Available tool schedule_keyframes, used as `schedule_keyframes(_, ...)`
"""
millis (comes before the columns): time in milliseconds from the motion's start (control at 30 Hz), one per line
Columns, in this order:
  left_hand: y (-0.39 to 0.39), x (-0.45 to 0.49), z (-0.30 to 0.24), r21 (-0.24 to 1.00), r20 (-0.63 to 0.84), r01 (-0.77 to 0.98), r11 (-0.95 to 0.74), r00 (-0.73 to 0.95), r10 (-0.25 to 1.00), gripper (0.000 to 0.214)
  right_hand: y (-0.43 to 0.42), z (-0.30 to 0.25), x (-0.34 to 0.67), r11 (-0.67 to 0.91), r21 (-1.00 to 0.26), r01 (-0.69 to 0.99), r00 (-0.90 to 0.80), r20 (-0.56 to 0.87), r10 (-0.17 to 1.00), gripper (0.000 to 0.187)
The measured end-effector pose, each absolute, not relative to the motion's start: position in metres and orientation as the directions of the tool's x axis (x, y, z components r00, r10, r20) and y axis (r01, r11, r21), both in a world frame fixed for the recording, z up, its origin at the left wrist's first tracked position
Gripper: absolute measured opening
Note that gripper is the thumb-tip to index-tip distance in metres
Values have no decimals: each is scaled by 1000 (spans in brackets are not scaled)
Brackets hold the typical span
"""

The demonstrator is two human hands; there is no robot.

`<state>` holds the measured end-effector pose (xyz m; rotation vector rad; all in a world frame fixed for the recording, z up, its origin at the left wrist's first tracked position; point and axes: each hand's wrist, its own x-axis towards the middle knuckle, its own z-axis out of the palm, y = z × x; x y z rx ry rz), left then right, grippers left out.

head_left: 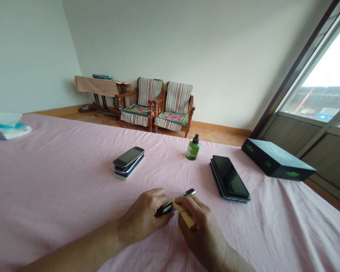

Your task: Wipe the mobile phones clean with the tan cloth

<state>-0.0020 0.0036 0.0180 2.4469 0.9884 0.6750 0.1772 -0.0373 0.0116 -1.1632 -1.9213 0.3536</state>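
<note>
My left hand (147, 217) is closed round a dark phone (184, 195), held edge-on just above the pink tablecloth (59, 177). My right hand (200, 226) pinches a small tan cloth (185, 216) and presses it against the phone's near end. Both hands meet at the front centre of the table. A stack of small phones (129, 161) lies beyond my left hand. A stack of larger black phones (229, 178) lies to the right. A small green spray bottle (193, 147) stands upright between the two stacks.
A dark box with green print (277, 158) sits at the table's far right corner. A white and teal packet (5, 128) lies at the far left edge. Two striped wooden armchairs (158, 105) and a covered side table (102, 86) stand against the back wall. A window (325, 90) is on the right.
</note>
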Motion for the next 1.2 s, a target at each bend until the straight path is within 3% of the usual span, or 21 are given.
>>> schedule_keyframes(300,3,0,22,522,285,514,-680,647,707,21,-37,14,182,468,-663,584,-156,474,866,31)
schedule_keyframes(533,4,-2,19,558,266,491,-669,657,705,13,-40,15,171,554,-671,492,-274,485,830,33)
schedule_keyframes(733,3,-1,19,524,279,513,-680,651,706,18,-37,18,181,477,-655,586,-165,479,862,30)
schedule_keyframes(967,5,-3,18,578,281,447,-683,676,681,16,-42,17,169,547,-687,479,-285,468,837,35)
schedule_keyframes(1200,4,-1,18,556,275,492,-670,652,707,18,-38,19,178,499,-671,549,-204,471,858,31)
